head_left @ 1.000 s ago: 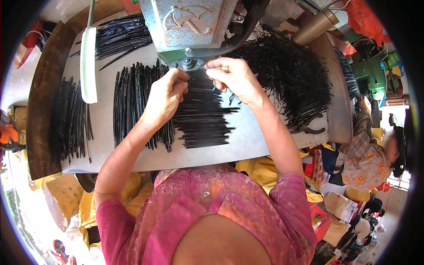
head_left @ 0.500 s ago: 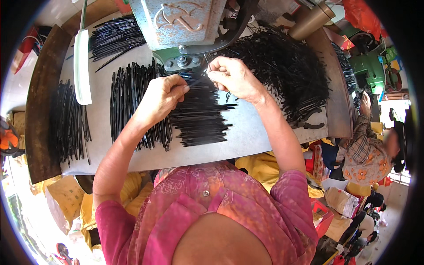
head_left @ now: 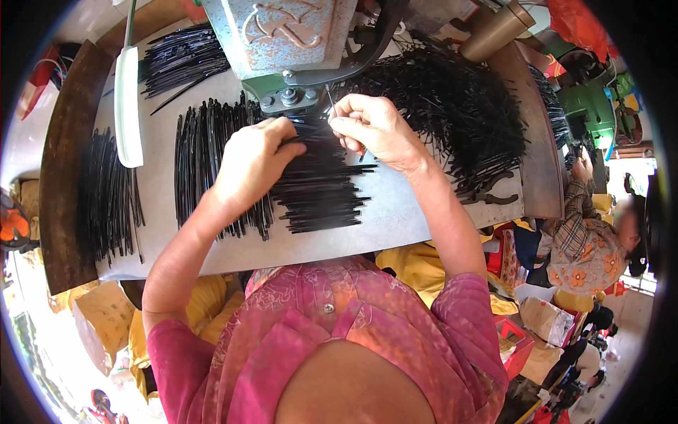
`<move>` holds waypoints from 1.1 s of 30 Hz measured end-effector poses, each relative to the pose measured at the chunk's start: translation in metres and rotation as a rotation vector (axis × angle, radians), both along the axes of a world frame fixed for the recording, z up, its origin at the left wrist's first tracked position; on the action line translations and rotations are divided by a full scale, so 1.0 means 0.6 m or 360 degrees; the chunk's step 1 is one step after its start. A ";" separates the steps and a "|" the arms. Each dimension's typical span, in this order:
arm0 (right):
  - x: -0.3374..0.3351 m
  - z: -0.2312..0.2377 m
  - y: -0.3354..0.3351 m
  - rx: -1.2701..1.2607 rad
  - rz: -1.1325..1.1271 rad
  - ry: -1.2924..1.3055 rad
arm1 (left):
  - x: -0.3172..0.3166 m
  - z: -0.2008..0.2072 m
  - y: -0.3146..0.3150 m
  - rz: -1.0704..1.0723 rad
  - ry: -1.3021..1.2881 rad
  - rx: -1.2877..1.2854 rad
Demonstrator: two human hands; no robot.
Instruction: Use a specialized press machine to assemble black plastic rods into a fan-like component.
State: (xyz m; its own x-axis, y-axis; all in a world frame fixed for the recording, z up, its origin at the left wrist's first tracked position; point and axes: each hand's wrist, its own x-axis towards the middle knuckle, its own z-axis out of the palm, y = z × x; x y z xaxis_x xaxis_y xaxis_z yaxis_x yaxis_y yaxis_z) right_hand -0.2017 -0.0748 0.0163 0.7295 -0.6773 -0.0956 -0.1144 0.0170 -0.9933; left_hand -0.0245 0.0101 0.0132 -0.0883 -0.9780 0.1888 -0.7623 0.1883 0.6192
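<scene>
My right hand (head_left: 374, 131) is just in front of the base of the blue-green press machine (head_left: 286, 39), thumb and fingertips pinched on a thin rod (head_left: 330, 95) that sticks up above them. My left hand (head_left: 258, 159) is to its left, fingers curled in, over the inner edges of two groups of black strips. Whatever it may hold is hidden and slightly blurred. Between and below my hands lies a stack of black strips (head_left: 321, 201), set crosswise. Left of it is a row of upright-lying black strips (head_left: 201, 162), partly covered by my left hand and forearm.
A large tangled heap of black strips (head_left: 459, 106) fills the right of the metal tabletop (head_left: 402, 212), with dark-handled pliers (head_left: 498, 199) at its edge. More strip bundles (head_left: 113, 205) lie left. A white lamp (head_left: 128, 106) hangs there. Another person (head_left: 586, 254) works at right.
My left hand has shifted slightly left, away from the right hand, and the pale strip seen at its fingertips no longer shows. My right hand has barely moved.
</scene>
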 end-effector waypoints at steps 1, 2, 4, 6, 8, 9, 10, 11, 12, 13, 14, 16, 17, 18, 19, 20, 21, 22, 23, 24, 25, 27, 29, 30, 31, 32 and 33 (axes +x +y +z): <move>0.001 0.001 0.003 -0.0002 -0.0031 0.0007 | -0.008 0.002 0.004 0.0054 -0.0352 -0.0362; 0.002 0.002 0.005 -0.0005 -0.0062 0.0015 | -0.012 0.002 0.009 0.0080 -0.0393 -0.0366; 0.001 0.006 0.007 -0.0028 -0.0024 0.0014 | -0.005 -0.003 0.009 0.0068 0.0044 -0.0147; 0.000 0.006 0.010 -0.0052 0.0011 0.0012 | 0.000 -0.001 0.010 0.0129 0.0688 0.0375; 0.001 0.004 0.016 -0.0154 0.0029 -0.0019 | 0.001 0.002 0.011 0.0175 0.0907 0.0488; 0.002 0.003 0.018 -0.0155 0.0034 -0.0020 | 0.001 0.003 0.011 0.0216 0.1129 0.0603; 0.003 0.001 0.021 -0.0209 -0.0002 -0.0022 | 0.002 0.000 0.010 0.0275 0.1256 0.0703; 0.004 -0.001 0.025 -0.0263 -0.0037 -0.0023 | 0.007 0.002 0.008 0.0275 0.1254 0.0700; 0.005 -0.006 0.033 -0.0194 -0.0046 -0.0003 | 0.016 0.006 0.004 0.0365 0.1403 0.0763; 0.008 -0.016 0.038 -0.0253 -0.0072 -0.0043 | 0.021 0.006 0.003 0.0457 0.1554 0.0828; 0.006 -0.014 0.041 -0.0233 -0.0109 -0.0046 | 0.017 0.002 0.004 0.0520 0.1520 0.0743; 0.004 -0.011 0.047 -0.0211 -0.0136 -0.0049 | 0.024 0.001 -0.002 0.0502 0.1465 0.0552; 0.001 -0.012 0.048 -0.0170 -0.0197 -0.0048 | 0.028 0.001 -0.003 0.0481 0.1404 0.0364; -0.003 -0.014 0.049 -0.0129 -0.0257 -0.0047 | 0.034 0.007 -0.002 0.0549 0.1436 0.0344; -0.009 -0.018 0.050 -0.0201 -0.0284 -0.0060 | 0.048 0.005 0.000 0.0578 0.1578 0.0399; -0.010 -0.020 0.051 -0.0210 -0.0311 -0.0073 | 0.059 0.005 -0.001 0.0597 0.1714 0.0411; -0.011 -0.020 0.053 -0.0219 -0.0337 -0.0086 | 0.067 0.005 -0.002 0.0614 0.1849 0.0423; -0.011 -0.021 0.056 -0.0220 -0.0328 -0.0085 | 0.071 0.002 -0.003 0.0724 0.1998 0.0364; -0.011 -0.022 0.060 -0.0249 -0.0384 -0.0052 | 0.081 -0.007 -0.006 0.0773 0.2131 0.0320; -0.012 -0.022 0.063 -0.0278 -0.0440 -0.0019 | 0.083 -0.008 -0.007 0.0855 0.2118 0.0307; -0.013 -0.022 0.068 -0.0277 -0.0432 -0.0018 | 0.083 -0.006 -0.006 0.0937 0.2104 0.0296; -0.015 -0.023 0.077 -0.0074 -0.0404 0.0132 | 0.086 -0.004 -0.003 0.0918 0.1966 0.0312; -0.020 -0.017 0.077 -0.0050 -0.0401 0.0208 | 0.090 0.000 0.002 0.0903 0.1828 0.0338; -0.022 -0.012 0.073 -0.0183 -0.0390 0.0278 | 0.093 0.004 0.005 0.0850 0.1640 0.0382; -0.025 -0.009 0.066 -0.0322 -0.0385 0.0347 | 0.095 0.007 0.004 0.0789 0.1451 0.0423; -0.025 -0.010 0.055 -0.0317 -0.0364 0.0230 | 0.097 -0.001 0.003 0.0766 0.1270 0.0397; -0.020 -0.010 0.045 -0.0319 -0.0364 0.0226 | 0.093 -0.011 0.003 0.0766 0.1267 0.0393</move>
State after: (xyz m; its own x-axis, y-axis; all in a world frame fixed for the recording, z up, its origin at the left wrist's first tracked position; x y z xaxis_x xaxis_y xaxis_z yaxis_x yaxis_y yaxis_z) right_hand -0.2136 -0.0480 0.0106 0.5453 -0.8375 -0.0338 -0.2676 -0.1358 -0.9539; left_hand 0.0315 0.0121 0.0066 0.3977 -0.8963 -0.1962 -0.0632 -0.2401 0.9687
